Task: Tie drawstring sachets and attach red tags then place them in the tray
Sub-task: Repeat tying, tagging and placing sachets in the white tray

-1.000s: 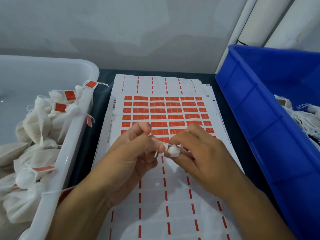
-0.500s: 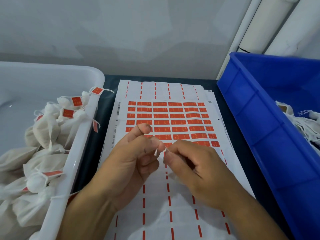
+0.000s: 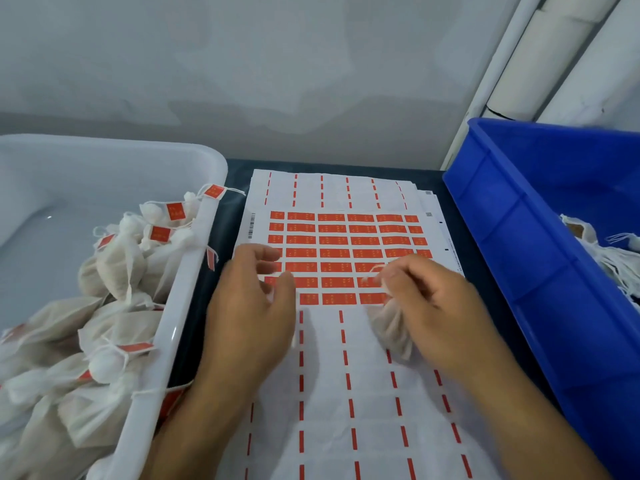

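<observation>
Hands are working over the label sheet (image 3: 346,358) lying on the dark worktop (image 3: 207,299), seen from the head camera. The right hand (image 3: 433,317) is gripping a white sachet (image 3: 393,329), its fingers curling around the gathered neck while the bag is hanging below, touching the sheet. The left hand (image 3: 252,306) is hovering just beside it with fingers loosely spread, holding nothing, above the red tags (image 3: 332,252). The white tray (image 3: 166,341) at left is holding tagged sachets (image 3: 114,271). The blue bin (image 3: 540,271) at right is holding untied ones (image 3: 620,258).
</observation>
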Demonstrator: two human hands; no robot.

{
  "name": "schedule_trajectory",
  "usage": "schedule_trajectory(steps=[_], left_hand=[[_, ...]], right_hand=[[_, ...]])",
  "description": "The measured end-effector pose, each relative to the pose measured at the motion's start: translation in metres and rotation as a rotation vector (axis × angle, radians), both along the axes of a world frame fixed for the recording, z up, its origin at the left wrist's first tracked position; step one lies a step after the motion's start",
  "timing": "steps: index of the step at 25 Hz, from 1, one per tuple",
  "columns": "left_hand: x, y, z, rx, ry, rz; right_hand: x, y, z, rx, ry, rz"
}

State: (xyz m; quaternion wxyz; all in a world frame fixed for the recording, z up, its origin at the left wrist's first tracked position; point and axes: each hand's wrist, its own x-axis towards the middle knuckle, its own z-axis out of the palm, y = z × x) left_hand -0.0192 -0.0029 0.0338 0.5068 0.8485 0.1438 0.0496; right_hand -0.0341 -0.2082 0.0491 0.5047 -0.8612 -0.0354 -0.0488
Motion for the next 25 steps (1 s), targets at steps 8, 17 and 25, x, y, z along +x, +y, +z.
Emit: schedule_trajectory(steps=[8, 17, 25], left_hand=[[-0.003, 0.016, -0.013, 0.432, 0.028, -0.064], [0.000, 0.015, -0.005, 0.238, -0.015, -0.024], [0.003, 0.014, -0.013, 0.059, -0.027, -0.013]], right_hand=[[0.019, -0.010, -0.008, -0.107, -0.078, -0.218], [0.027, -0.013, -0.011, -0.072, -0.095, -0.336], [0.018, -0.010, -0.010, -0.050, -0.154, -0.393]])
